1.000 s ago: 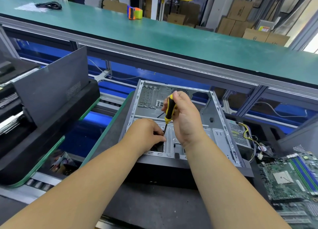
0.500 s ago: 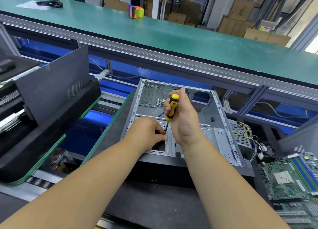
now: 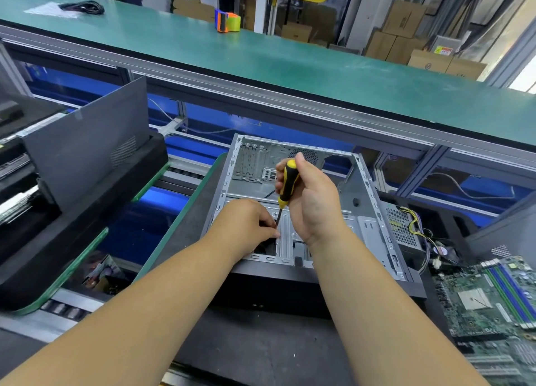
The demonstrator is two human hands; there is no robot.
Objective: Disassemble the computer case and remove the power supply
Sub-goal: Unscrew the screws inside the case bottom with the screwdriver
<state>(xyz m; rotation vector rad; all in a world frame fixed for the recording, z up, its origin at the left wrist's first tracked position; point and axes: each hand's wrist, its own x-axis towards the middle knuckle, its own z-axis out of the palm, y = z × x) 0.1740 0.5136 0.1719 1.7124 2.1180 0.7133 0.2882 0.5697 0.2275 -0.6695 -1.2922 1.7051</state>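
Observation:
An open grey computer case (image 3: 366, 194) lies on its side on a dark pad, its inside bare metal. My right hand (image 3: 311, 200) grips a yellow and black screwdriver (image 3: 287, 184), held nearly upright with its tip down at the drive bracket near the case's front. My left hand (image 3: 246, 226) rests inside the case with curled fingers pinching the screwdriver's shaft near the tip. A silver power supply (image 3: 401, 226) with yellow and black cables lies outside the case, just to its right.
A green motherboard (image 3: 490, 295) lies at the right. A grey side panel (image 3: 84, 145) leans on a black tray at the left. Behind runs a green workbench (image 3: 290, 63) with a tape dispenser (image 3: 227, 21) and a black cable (image 3: 82, 7).
Both hands stay at the same spot in the case. The screwdriver handle has tilted and shifted slightly in my right hand; the view has drifted a little.

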